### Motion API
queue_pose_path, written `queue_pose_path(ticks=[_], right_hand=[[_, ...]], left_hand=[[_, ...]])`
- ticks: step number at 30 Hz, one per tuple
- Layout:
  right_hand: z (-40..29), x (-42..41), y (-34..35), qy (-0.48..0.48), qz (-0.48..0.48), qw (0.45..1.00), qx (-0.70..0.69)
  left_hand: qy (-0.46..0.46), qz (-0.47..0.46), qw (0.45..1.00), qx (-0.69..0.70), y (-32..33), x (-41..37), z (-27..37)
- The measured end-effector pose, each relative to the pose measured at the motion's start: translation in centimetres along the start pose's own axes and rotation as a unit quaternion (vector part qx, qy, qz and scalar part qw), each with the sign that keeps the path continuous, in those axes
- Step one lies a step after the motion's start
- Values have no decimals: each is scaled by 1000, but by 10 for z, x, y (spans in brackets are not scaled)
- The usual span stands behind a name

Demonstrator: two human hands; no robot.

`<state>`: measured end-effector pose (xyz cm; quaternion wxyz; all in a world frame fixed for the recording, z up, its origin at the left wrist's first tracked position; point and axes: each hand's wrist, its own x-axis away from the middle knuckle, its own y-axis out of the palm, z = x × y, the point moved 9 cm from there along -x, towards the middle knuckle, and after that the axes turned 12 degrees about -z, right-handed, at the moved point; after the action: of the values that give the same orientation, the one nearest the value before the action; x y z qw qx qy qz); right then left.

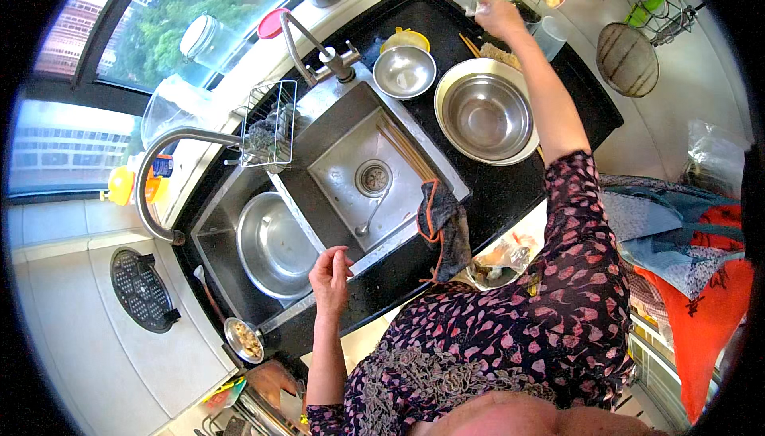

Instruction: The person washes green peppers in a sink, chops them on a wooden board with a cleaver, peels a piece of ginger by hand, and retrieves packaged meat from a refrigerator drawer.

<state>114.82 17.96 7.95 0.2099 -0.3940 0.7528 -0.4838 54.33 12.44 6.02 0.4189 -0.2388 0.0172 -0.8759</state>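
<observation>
At the back of the counter my right hand (499,17) reaches towards the tiled wall, its fingers closed around a small pale thing (473,11) too blurred to name. Under that forearm sits a cream basin (447,131) with a steel bowl (485,114) inside it. My left hand (330,274) hovers by the front rim of the double sink (382,259), fingers loosely curled and holding nothing. Chopsticks (406,146) and a spoon (375,212) lie in the right sink basin. A large steel bowl (278,245) rests in the left one.
A dark cloth with orange edging (442,227) hangs over the counter's front edge. Faucets (337,65) and a wire rack (269,125) stand behind the sink. A smaller steel bowl (405,71) is beside it. A cup of food pieces (245,340) stands at the left corner.
</observation>
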Motion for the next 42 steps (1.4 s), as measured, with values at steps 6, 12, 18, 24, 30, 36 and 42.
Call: queue_pose_path(ticks=[6, 12, 18, 24, 30, 36, 42], right_hand=[[-107, 137, -63, -167, -132, 904, -371], [-244, 281, 0, -312, -350, 714, -520], [-339, 383, 52, -337, -418, 627, -565], [-439, 481, 85, -429, -332, 709, -452], [-492, 540, 110, -497, -304, 720, -377], [-534, 584, 128, -494, -346, 713, -358], [-543, 598, 117, -504, -328, 742, -298]], left_hand=[[21, -5, 998, 60, -3, 3, 16], [94, -67, 982, 147, 3, 23, 76], [220, -80, 952, 197, -24, 86, 115], [232, -44, 907, 348, -114, 171, 48], [249, 59, 900, 353, -160, 234, -8], [289, 52, 857, 423, -181, 274, -36], [327, 74, 831, 443, -179, 291, -35]])
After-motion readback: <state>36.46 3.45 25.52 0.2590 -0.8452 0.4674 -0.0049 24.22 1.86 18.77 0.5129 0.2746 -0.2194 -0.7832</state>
